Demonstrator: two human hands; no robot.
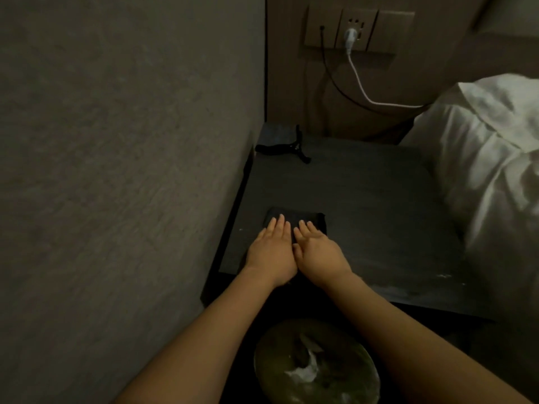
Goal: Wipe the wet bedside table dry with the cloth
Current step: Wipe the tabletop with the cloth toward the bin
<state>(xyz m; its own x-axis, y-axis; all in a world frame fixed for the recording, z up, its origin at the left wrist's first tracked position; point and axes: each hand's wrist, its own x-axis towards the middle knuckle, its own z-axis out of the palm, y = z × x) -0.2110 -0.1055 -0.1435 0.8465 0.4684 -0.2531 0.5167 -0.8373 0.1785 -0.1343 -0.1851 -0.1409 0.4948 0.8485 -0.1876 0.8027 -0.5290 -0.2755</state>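
A grey wall [116, 170] runs along the left; a bed [495, 170] with white linen borders the right. Between them lies the dark tabletop [364, 205], pale streaks near its front right corner. The dark cloth [303, 218] rests front-left, with the left hand [272, 252] and right hand [319, 253] flat on it, fingers extended, side by side.
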